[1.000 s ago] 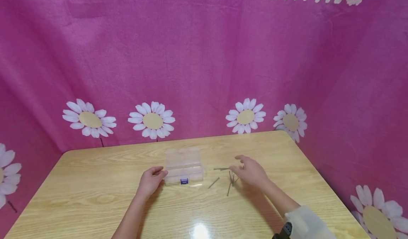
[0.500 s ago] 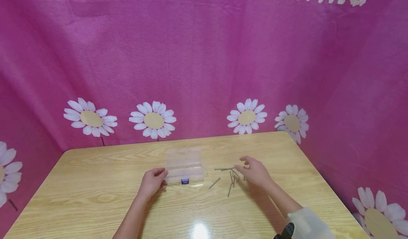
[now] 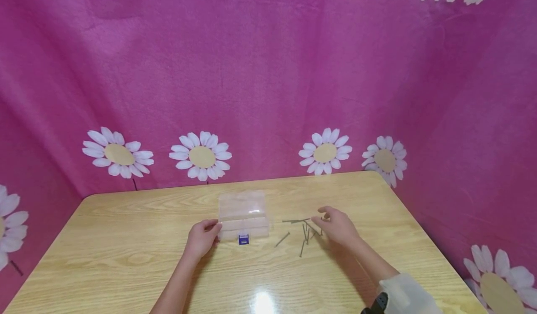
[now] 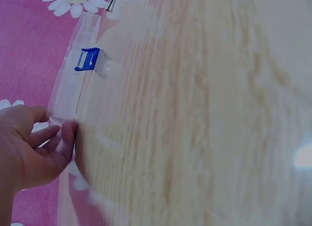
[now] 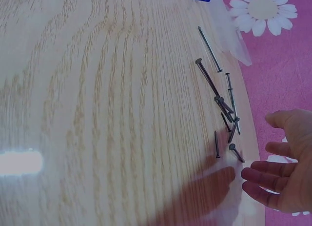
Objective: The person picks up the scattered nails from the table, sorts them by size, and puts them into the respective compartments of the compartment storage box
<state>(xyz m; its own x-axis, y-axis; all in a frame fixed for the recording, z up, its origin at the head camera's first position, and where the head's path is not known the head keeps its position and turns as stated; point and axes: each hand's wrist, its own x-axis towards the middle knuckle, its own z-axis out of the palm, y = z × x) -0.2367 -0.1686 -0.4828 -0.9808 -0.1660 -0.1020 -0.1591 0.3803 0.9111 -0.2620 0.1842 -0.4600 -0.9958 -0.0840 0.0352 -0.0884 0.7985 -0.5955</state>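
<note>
A clear plastic storage box (image 3: 244, 223) lies with its lid (image 3: 242, 204) raised at the back and a blue latch (image 3: 243, 239) at its front. My left hand (image 3: 201, 239) grips the box's left end, thumb on top and fingers curled at the side, as the left wrist view shows. Several dark metal nails (image 5: 208, 77) lie loosely on the table to the right of the box, some crossing. Just right of those nails, my right hand (image 3: 339, 228) hovers with fingers spread and relaxed, nothing between them. In the right wrist view its fingertips (image 5: 247, 173) are close to the nearest nail (image 5: 236, 153).
The wood-grain table (image 3: 126, 258) runs back to a magenta curtain (image 3: 268, 81) printed with daisies. A single nail (image 3: 282, 239) lies apart, between the box and the other nails. Glare (image 3: 264, 302) shines near the front.
My right hand has shifted slightly right, uncovering more of the nails. The blue latch now tips further outward and down. My left hand stays at the box's left end.
</note>
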